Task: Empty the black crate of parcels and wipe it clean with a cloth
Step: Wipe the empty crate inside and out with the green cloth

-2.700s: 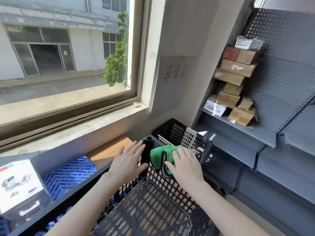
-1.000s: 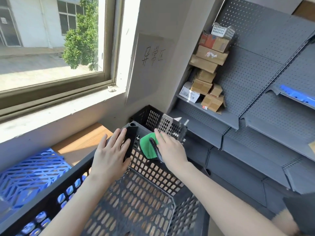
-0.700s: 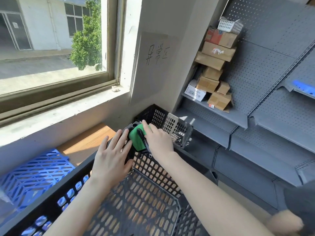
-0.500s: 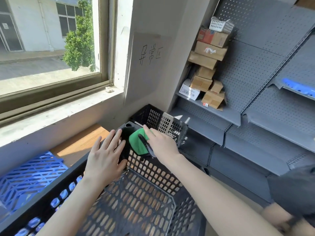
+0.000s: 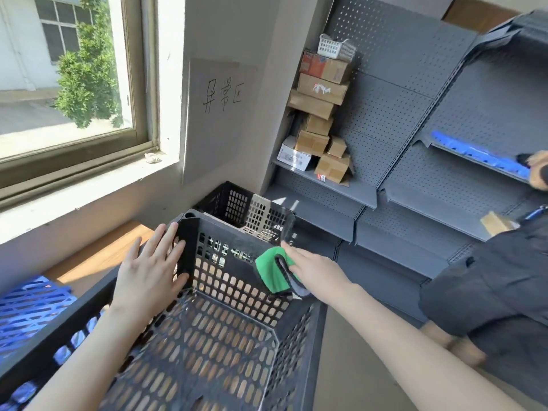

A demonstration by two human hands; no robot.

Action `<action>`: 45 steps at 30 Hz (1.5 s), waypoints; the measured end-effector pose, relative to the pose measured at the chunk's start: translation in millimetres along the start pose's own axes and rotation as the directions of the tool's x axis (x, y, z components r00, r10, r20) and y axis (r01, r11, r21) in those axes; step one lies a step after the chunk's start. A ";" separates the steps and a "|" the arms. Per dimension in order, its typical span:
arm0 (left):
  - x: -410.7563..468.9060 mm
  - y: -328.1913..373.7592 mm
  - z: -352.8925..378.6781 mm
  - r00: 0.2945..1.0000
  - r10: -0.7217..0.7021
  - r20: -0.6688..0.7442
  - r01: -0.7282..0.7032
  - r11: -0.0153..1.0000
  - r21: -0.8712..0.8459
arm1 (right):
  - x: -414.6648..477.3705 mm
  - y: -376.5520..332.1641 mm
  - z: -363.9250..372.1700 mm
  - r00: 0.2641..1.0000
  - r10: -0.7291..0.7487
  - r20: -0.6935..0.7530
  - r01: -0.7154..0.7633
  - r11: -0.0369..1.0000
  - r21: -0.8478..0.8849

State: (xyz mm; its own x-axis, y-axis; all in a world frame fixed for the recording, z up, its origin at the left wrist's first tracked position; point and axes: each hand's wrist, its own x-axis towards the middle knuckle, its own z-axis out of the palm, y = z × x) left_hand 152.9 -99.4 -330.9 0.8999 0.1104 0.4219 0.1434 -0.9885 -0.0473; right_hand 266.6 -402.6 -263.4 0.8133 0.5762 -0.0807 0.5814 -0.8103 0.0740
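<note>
The black perforated crate (image 5: pixel 207 345) lies in front of me with nothing inside it. My left hand (image 5: pixel 148 274) rests flat with straight fingers against its far left corner post. My right hand (image 5: pixel 311 271) presses a green cloth (image 5: pixel 271 272) with a grey edge against the inside of the far wall, near the right corner. Several cardboard parcels (image 5: pixel 321 114) are stacked on the grey shelf (image 5: pixel 350 188) at the back.
A second black crate (image 5: pixel 243 207) stands just behind the first. Blue crates (image 5: pixel 26 310) lie at the left under the window sill. Grey perforated shelving fills the right. Another person in dark clothes (image 5: pixel 498 286) crouches at the right.
My right hand has slid the green cloth from the left corner of the far wall to the right end. My left hand has stayed on the corner post.
</note>
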 end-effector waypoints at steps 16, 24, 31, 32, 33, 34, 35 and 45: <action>5.0 0.6 -2.5 0.990 -0.014 0.140 0.016 1.000 -0.017 | -56.9 23.4 21.2 0.990 0.093 -0.105 -0.053 0.940 0.337; 4.5 0.1 -41.7 0.962 -0.112 0.250 0.212 0.883 -0.419 | -80.0 30.2 37.5 0.966 -0.009 -0.259 0.120 0.903 0.413; -62.5 37.0 -107.5 0.928 -0.081 0.363 0.235 0.883 -0.406 | -101.3 10.4 45.3 0.927 -0.150 -0.344 0.294 0.861 0.415; -73.5 50.3 -117.6 0.916 -0.076 0.394 0.245 0.883 -0.400 | -105.6 6.7 47.8 0.910 -0.184 -0.372 0.338 0.850 0.405; -84.4 64.4 -127.1 0.910 -0.064 0.411 0.244 0.882 -0.403 | -109.9 3.7 50.2 0.891 -0.217 -0.399 0.381 0.835 0.396; -94.6 79.3 -135.7 0.908 -0.050 0.416 0.235 0.882 -0.409 | -113.7 1.4 52.3 0.875 -0.247 -0.416 0.417 0.821 0.391; -104.2 94.2 -143.4 0.907 -0.036 0.421 0.226 0.882 -0.413 | -117.4 -0.5 52.7 0.863 -0.277 -0.423 0.448 0.806 0.386; -176.1 205.0 -176.3 0.899 -0.022 0.438 0.225 0.880 -0.418 | -93.1 29.6 28.3 0.818 -0.499 -0.285 0.561 0.802 0.205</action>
State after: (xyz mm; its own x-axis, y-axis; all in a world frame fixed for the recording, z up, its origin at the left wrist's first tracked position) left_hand -48.8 -339.7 -255.3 0.9859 0.1664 -0.0162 0.1570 -0.8881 0.4321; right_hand 207.4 -483.3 -281.8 0.3816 0.9065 0.1807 0.9179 -0.3487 -0.1892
